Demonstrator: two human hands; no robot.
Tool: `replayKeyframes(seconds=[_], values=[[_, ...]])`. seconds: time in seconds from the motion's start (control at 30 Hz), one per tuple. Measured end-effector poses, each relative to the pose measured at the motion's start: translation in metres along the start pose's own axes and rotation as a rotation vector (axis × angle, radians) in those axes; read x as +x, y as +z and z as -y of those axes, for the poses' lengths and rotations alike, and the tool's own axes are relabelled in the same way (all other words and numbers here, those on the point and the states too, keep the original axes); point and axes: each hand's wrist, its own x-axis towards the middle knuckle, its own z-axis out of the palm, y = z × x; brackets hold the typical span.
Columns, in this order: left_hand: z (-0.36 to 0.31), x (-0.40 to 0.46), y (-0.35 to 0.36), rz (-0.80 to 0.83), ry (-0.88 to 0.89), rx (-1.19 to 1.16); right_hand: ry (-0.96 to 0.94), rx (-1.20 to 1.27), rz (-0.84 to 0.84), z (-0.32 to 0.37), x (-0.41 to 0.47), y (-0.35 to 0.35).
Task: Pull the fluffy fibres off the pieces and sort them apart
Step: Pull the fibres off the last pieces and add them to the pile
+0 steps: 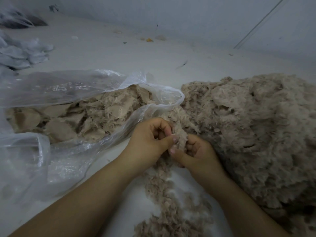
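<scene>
While a ragged strip of beige fluff trails near-to-far down the white floor, the left hand and right hand, fingers curled, pinch a fluffy piece between the clear plastic bag and the shaggy heap.

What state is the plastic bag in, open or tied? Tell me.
Open. The plastic bag lies on its side, mouth gaping toward the hands, with beige pieces showing inside.
</scene>
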Motion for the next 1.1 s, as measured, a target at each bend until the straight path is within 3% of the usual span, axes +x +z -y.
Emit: replayKeyframes(seconds=[0.23,0.47,0.57,0.7,0.77,0.87,0.97,1.1], values=[[-0.002,-0.001,-0.002,0.011,0.031,0.021,0.115,-0.047,-0.204,-0.006,0.003,-0.002],[-0.006,-0.004,0.0,0.098,0.096,0.045,0.117,-0.014,-0.141,-0.003,0.003,-0.001],[-0.007,-0.004,-0.001,0.133,0.113,0.124,0.134,-0.006,-0.199,0.0,0.003,0.0],[-0.004,0.003,-0.011,-0.064,0.124,0.127,0.189,0.21,-0.311,0.001,0.005,-0.001],[-0.002,0.008,-0.02,-0.176,0.172,0.223,0.189,0.221,-0.307,0.0,0.005,-0.001],[-0.002,0.009,-0.024,-0.125,0.303,0.549,0.154,0.187,-0.254,0.001,0.004,0.0],[-0.002,0.003,-0.014,-0.13,0.26,0.689,0.105,0.125,-0.194,0.002,0.002,0.0],[-0.007,-0.003,0.001,-0.007,-0.012,0.271,0.066,0.013,-0.173,-0.001,0.001,-0.001]])
